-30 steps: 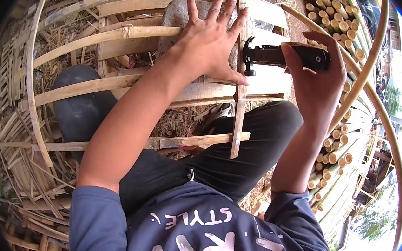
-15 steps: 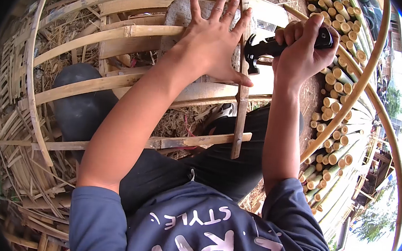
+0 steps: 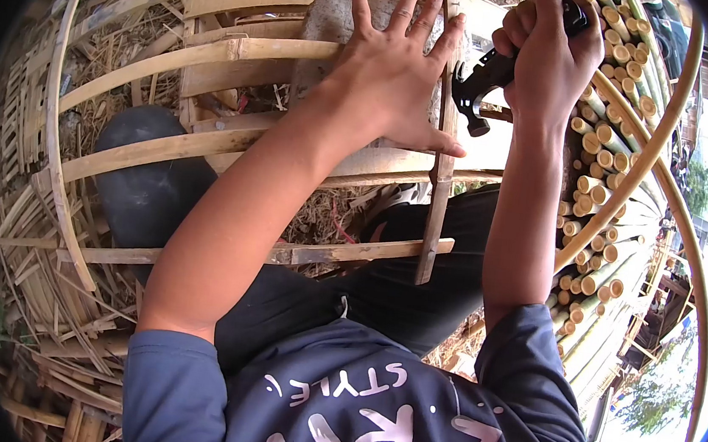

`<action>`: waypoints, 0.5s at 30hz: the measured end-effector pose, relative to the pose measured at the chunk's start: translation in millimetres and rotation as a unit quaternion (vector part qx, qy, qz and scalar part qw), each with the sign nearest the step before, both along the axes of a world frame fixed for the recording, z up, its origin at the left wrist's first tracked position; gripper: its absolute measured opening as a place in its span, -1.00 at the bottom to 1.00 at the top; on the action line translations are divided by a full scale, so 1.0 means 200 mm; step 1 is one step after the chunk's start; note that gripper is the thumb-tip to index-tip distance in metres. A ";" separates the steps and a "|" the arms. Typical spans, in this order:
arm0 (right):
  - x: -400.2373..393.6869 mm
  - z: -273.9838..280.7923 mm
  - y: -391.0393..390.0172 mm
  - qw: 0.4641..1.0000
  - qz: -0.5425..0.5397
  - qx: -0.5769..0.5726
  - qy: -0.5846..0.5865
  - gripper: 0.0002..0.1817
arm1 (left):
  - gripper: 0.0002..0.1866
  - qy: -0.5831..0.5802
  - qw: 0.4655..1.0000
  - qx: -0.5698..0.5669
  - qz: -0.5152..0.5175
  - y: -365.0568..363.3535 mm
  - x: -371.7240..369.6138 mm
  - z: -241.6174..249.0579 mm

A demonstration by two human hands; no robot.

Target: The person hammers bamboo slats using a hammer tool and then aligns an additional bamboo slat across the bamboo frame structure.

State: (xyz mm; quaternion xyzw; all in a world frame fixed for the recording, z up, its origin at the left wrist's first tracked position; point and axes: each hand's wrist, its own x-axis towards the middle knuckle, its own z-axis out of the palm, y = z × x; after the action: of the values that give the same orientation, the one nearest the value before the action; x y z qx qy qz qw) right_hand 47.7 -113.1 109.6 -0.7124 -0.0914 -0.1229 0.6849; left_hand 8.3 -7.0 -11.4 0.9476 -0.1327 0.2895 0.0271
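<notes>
Black hammer in right fingers

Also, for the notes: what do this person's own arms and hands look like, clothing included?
Both the left hand and right hand are ungloved, and the forearms are bare, with no watch or wristband showing. The short sleeves are dark navy and plain, part of a matching T-shirt with large pale lettering across the front.

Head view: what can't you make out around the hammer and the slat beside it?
Head view: hammer, part of its handle, hidden by the right hand.
Head view: slat, far end, cut off by the top edge.
Head view: grey block, partly hidden by the left hand.
</notes>
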 end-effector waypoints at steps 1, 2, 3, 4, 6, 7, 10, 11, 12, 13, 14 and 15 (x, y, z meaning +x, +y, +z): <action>0.00 0.01 0.01 1.000 -0.004 -0.018 0.003 -0.71 | 0.41 0.060 0.998 -0.014 -0.012 0.01 -0.02 0.06; 0.01 0.01 0.02 0.999 -0.008 -0.037 0.006 -0.71 | 0.41 0.184 0.982 -0.031 -0.034 0.04 -0.09 0.27; 0.01 0.01 0.02 0.999 -0.004 -0.036 0.011 -0.71 | 0.41 0.185 0.981 -0.038 -0.036 0.04 -0.09 0.27; 0.02 0.01 0.01 0.999 -0.001 -0.035 0.016 -0.71 | 0.40 0.186 0.981 -0.044 -0.037 0.04 -0.09 0.27; 0.03 0.02 0.01 0.999 -0.002 -0.045 0.026 -0.71 | 0.40 0.009 0.999 -0.039 -0.009 -0.01 0.00 0.03; 0.03 0.03 0.01 0.998 -0.006 -0.055 0.030 -0.71 | 0.40 -0.047 0.998 -0.038 0.001 -0.01 0.01 -0.01; 0.03 0.04 0.02 0.997 -0.006 -0.066 0.032 -0.71 | 0.38 0.077 0.996 -0.047 -0.025 0.00 -0.03 0.07; 0.04 0.04 0.02 0.997 -0.003 -0.067 0.031 -0.71 | 0.38 0.182 0.981 -0.049 -0.042 0.04 -0.10 0.28; 0.04 0.03 0.02 0.997 0.001 -0.067 0.031 -0.71 | 0.37 0.182 0.981 -0.049 -0.043 0.04 -0.10 0.28; 0.05 0.03 0.01 0.997 0.004 -0.066 0.030 -0.71 | 0.37 0.182 0.981 -0.050 -0.043 0.04 -0.09 0.28; 0.06 0.03 0.01 0.997 0.008 -0.066 0.030 -0.71 | 0.37 0.078 0.995 -0.049 -0.027 0.00 -0.02 0.07; 0.06 0.03 0.01 0.997 0.008 -0.069 0.032 -0.71 | 0.36 0.020 0.999 -0.030 -0.009 -0.01 0.00 0.00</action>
State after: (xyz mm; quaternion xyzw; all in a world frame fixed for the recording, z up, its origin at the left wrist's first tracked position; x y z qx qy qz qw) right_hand 59.8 -110.3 115.9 -0.7607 -0.0837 -0.0882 0.6376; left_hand 8.7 -9.7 -11.1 0.9506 -0.1321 0.2742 0.0610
